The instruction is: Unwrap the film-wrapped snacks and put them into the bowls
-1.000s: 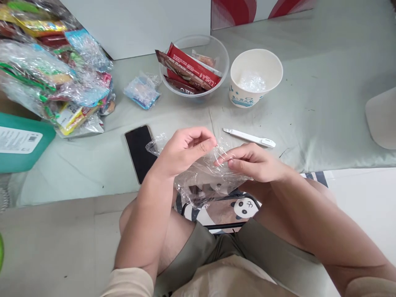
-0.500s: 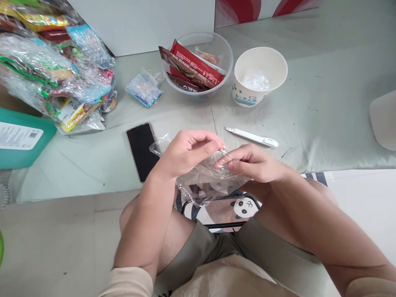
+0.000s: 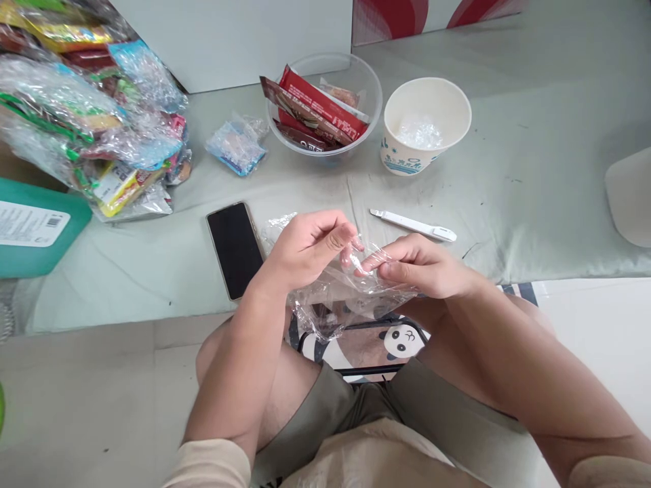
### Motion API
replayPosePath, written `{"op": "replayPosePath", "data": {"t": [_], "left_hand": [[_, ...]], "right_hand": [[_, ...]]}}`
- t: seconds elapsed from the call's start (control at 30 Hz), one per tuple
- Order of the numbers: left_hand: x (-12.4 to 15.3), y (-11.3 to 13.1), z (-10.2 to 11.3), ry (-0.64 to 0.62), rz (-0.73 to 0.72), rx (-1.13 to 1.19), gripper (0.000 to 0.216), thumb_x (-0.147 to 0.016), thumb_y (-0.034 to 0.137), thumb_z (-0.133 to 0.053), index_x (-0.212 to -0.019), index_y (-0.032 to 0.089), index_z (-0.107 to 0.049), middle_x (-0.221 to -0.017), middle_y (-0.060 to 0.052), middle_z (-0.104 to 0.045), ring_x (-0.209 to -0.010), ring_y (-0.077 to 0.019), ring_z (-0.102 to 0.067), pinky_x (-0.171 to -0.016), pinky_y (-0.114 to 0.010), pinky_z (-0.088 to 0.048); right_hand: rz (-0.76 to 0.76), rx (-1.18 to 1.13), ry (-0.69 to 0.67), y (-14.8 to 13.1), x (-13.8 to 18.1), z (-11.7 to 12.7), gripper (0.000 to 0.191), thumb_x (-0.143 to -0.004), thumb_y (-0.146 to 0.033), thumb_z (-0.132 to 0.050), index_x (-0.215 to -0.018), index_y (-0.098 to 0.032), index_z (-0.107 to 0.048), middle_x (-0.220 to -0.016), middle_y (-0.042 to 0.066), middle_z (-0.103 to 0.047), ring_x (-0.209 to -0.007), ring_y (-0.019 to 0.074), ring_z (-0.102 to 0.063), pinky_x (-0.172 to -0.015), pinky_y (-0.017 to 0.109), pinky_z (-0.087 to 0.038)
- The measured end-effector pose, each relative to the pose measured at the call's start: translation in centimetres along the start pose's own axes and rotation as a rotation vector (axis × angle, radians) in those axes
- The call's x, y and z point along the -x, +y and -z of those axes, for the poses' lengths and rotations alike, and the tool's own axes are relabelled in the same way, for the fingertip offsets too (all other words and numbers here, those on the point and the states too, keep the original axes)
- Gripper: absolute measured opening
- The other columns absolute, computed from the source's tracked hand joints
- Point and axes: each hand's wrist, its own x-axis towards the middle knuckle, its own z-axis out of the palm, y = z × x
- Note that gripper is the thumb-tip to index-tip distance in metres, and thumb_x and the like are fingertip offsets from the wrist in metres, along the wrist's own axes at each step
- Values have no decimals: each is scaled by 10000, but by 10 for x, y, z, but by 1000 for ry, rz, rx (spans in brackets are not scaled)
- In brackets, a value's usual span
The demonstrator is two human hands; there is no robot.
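Note:
A crumpled clear plastic bag (image 3: pixel 325 305) hangs between my two hands, above my lap and the table's near edge. My left hand (image 3: pixel 310 247) is closed on it, thumb against curled fingers. Opposite, my right hand (image 3: pixel 424 266) pinches the film between thumb and fingers, its index finger pointing left along the plastic. Just beyond the right hand lies a white utility knife (image 3: pixel 413 224). To the left of my left hand is a dark-screened phone (image 3: pixel 234 249), lying flat.
At the back stand a clear bowl (image 3: pixel 375 102) of red and brown wrapped bars and a paper cup (image 3: pixel 452 125) with crumpled clear plastic inside. Small blue packets (image 3: pixel 237 146) lie left of the bowl. A heap of packaged snacks (image 3: pixel 102 115) and a teal container (image 3: pixel 45 251) occupy the left.
My hands have drawn slightly apart, with the film stretched between the fingertips. The bag's left end beside the phone has shifted and spread. Other things stay put.

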Motion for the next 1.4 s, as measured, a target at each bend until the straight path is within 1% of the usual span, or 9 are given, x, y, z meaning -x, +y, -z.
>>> {"op": "replayPosePath", "data": {"t": [0.17, 0.47, 0.6, 0.7, 0.8, 0.93, 1.17, 1.3, 1.4], "left_hand": [[-1, 4, -3, 46, 15, -33, 581, -892, 729, -623, -652, 203, -553, -521, 29, -523, -462, -96, -463, -470, -251, -386], [1, 13, 8, 101, -91, -431, 608, -916, 718, -594, -608, 198, -523, -485, 55, -402, -448, -86, -318, -457, -268, -268], [0, 12, 9, 224, -255, -646, 627, -939, 727, -544, -598, 202, -519, -504, 39, -411, -483, -102, -342, -499, -285, -289], [4, 9, 13, 315, -186, -594, 616, -969, 730, -476, -665, 208, -602, -514, 29, -419, -492, -119, -381, -511, -292, -315], [9, 7, 18, 191, -39, -434, 675, -961, 781, -401, -826, 209, -732, -538, 24, -426, -511, -135, -416, -506, -297, -329], [9, 6, 19, 9, -30, -419, 561, -846, 759, -650, -801, 214, -774, -765, -16, -575, -655, -135, -528, -615, -286, -451], [3, -18, 40, 526, -307, -442, 313, -932, 539, -678, -807, 253, -699, -956, -45, -671, -985, -211, -650, -935, -382, -534], [7, -36, 57, 659, -34, -439, 330, -842, 481, -787, -1106, 304, -695, -1258, -59, -699, -1284, -262, -620, -1132, -425, -481], [11, -39, 55, 600, 183, -307, 520, -829, 525, -781, -1256, 265, -638, -1402, -128, -661, -1369, -312, -600, -1140, -485, -494]], "right_hand": [[0, -45, -1, -2, 0, 0, 349, -1008, -379, -597, -1138, -97, -756, -512, -104, -266, -458, 57, -203, -433, 220, -158], [-69, -35, 4, -5, 0, 1, 362, -1024, -368, -565, -1180, -84, -726, -520, -109, -264, -465, 58, -178, -444, 225, -150], [-96, -22, 35, -6, 0, 1, 380, -1008, -399, -582, -1147, -79, -733, -529, -102, -280, -480, 62, -190, -450, 229, -149], [-103, -24, 76, -7, 1, 1, 390, -997, -423, -598, -1122, -82, -739, -527, -96, -300, -479, 62, -208, -451, 234, -154], [-98, -38, 83, -6, 1, 3, 393, -989, -441, -614, -1112, -91, -743, -531, -94, -304, -479, 61, -224, -451, 233, -161], [-63, -111, 79, -2, 0, 2, 375, -985, -450, -631, -1111, -117, -747, -529, -106, -262, -469, 56, -195, -447, 228, -164], [133, -238, 304, -1, -4, 3, 219, -949, -375, -675, -1013, -186, -765, -497, -111, -226, -444, 61, -174, -467, 241, -199], [328, -258, 487, -7, -3, 12, 156, -891, -387, -716, -903, -239, -764, -487, -102, -211, -429, 65, -176, -485, 244, -244], [348, -254, 624, -15, 1, 17, 157, -807, -418, -782, -776, -278, -718, -570, -43, -397, -516, 108, -406, -571, 288, -419]]}}
